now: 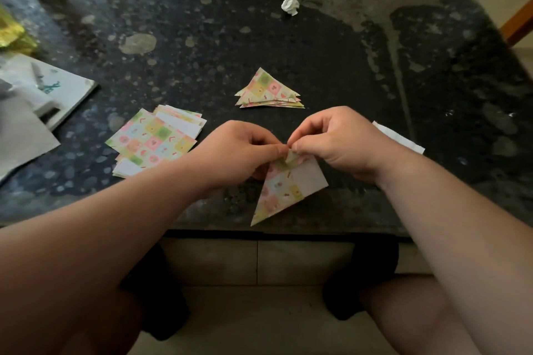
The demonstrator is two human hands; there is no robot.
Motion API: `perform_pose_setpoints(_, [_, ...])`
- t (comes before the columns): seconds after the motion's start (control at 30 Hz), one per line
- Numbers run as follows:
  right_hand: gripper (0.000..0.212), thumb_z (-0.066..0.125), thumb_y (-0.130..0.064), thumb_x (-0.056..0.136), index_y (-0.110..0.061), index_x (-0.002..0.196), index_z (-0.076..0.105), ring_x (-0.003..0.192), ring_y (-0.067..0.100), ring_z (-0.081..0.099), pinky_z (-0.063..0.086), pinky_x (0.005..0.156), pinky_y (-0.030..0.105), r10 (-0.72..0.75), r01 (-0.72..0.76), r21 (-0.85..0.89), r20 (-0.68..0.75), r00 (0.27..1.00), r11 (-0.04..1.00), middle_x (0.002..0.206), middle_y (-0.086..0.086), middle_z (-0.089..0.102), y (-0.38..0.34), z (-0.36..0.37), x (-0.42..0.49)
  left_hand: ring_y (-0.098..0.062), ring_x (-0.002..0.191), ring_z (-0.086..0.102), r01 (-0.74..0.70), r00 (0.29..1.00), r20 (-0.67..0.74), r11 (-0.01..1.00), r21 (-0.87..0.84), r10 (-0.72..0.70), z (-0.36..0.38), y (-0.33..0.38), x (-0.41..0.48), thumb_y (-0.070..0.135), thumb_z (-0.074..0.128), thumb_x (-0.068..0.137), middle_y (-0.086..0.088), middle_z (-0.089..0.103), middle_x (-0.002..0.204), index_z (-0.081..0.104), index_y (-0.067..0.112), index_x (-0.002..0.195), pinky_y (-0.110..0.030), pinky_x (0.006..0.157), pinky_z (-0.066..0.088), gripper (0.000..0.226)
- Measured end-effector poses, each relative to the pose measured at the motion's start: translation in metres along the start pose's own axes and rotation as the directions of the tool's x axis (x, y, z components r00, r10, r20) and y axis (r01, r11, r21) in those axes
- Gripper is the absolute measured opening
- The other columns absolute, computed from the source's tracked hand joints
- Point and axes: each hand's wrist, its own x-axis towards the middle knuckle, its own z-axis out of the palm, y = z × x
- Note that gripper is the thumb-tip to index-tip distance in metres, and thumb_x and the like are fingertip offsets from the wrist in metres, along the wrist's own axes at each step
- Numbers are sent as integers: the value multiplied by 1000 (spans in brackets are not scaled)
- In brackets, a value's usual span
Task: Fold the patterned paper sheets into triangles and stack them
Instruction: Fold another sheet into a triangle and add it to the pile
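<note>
Left hand [239,150] and right hand [334,138]: together, fingertips both pinching the top corner of a half-folded patterned sheet [284,190] at the near table [317,46] edge | Folded triangles [269,92]: stacked beyond the hands, centre | Unfolded sheets [153,141]: loose pile left of the left hand | Crumpled white paper [290,4]: far side
</note>
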Motion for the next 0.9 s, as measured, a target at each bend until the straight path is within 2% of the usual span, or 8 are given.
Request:
perform_pose_setpoints(0.23, [11, 77, -12, 82, -19, 74, 82, 94, 19, 73, 60, 90, 54, 27, -28, 56, 31, 999, 998, 83, -1, 78, 2, 1, 1, -16, 74, 70, -16, 1000, 13, 999, -52, 17, -1, -2, 1, 23, 70, 95, -4, 77, 82, 80, 26, 76, -39, 76, 58, 21])
perform_pose_setpoints(0.33, [12, 77, -10, 80, -19, 72, 82, 89, 17, 73, 61, 87, 47, 19, -21, 53, 29, 999, 998, 80, 1, 77, 4, -2, 1, -20, 79, 72, -11, 1000, 22, 994, -113, 14, -3, -2, -1, 18, 70, 94, -9, 78, 86, 81, 23, 78, -43, 81, 60, 20])
perform_pose_setpoints(0.47, [14, 69, 2, 82, -2, 71, 77, 72, 23, 65, 55, 71, 36, 7, -5, 99, -25, 1000, 995, 69, 12, 74, 10, -21, -4, -25, 89, 74, 56, 998, -27, 979, -195, -63, -17, -5, 0, 17, 70, 93, -10, 78, 91, 81, 17, 85, -47, 90, 60, 14])
perform_pose_setpoints(0.57, [13, 66, 2, 88, 1, 78, 74, 73, 20, 66, 53, 78, 39, 14, -1, 167, -75, 997, 986, 75, 12, 76, 15, -33, -3, -25, 89, 74, 60, 996, -49, 978, -200, -71, -25, -7, 1, 18, 70, 93, -10, 78, 93, 81, 15, 89, -46, 91, 59, 12])
perform_pose_setpoints(0.63, [11, 70, -10, 92, -2, 88, 76, 80, 16, 70, 55, 82, 38, 6, -1, 215, -22, 1000, 977, 85, 10, 79, 13, -27, -3, -25, 87, 74, 56, 998, -27, 977, -204, -63, -21, -6, -1, 18, 71, 92, -11, 78, 91, 82, 16, 85, -45, 89, 59, 14])
perform_pose_setpoints(0.7, [14, 75, -22, 91, -9, 92, 80, 90, 17, 73, 58, 86, 38, -12, 3, 172, 53, 999, 985, 91, 6, 79, 9, -15, -3, -27, 87, 74, 42, 999, -3, 982, -184, -43, -13, -5, -2, 17, 71, 92, -12, 78, 91, 82, 16, 84, -43, 86, 59, 14])
perform_pose_setpoints(0.8, [6, 78, -23, 90, -21, 86, 82, 90, 8, 74, 62, 85, 34, -39, 40, -6, 86, 995, 999, 87, -7, 79, 2, -2, -2, -23, 78, 71, 18, 1000, -14, 987, -163, -21, -5, -2, -2, 15, 72, 92, -12, 77, 87, 82, 17, 80, -38, 75, 57, 16])
perform_pose_setpoints(0.9, [7, 77, -24, 91, -22, 86, 82, 87, 3, 72, 62, 83, 31, -23, 28, -51, 91, 996, 998, 86, -10, 78, 0, 0, -3, -23, 79, 71, 32, 999, -23, 984, -175, -37, -4, -3, -2, 13, 72, 91, -14, 77, 86, 81, 16, 76, -42, 80, 58, 18])
